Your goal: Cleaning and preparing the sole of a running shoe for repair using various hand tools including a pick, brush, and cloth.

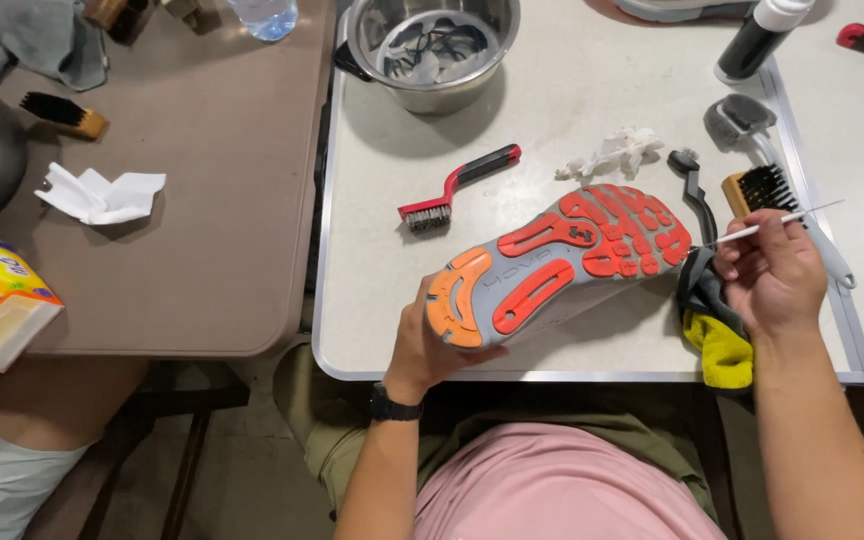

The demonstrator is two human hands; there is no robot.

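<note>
A running shoe point(552, 265) is turned sole-up over the white table point(572, 100), its sole grey with orange and red tread. My left hand point(422, 345) grips the heel end from below. My right hand point(772, 275) pinches a thin white stick point(767, 228), whose tip touches the sole at the toe end. A grey and yellow cloth point(720, 340) lies under my right hand at the table's front edge.
On the white table lie a red-and-black wire brush point(452, 190), a crumpled tissue point(617, 152), a black brush point(694, 188), a wooden brush point(762, 188), a steel bowl point(432, 45) and a black bottle point(757, 40). The brown table point(202, 250) holds tissue and another brush.
</note>
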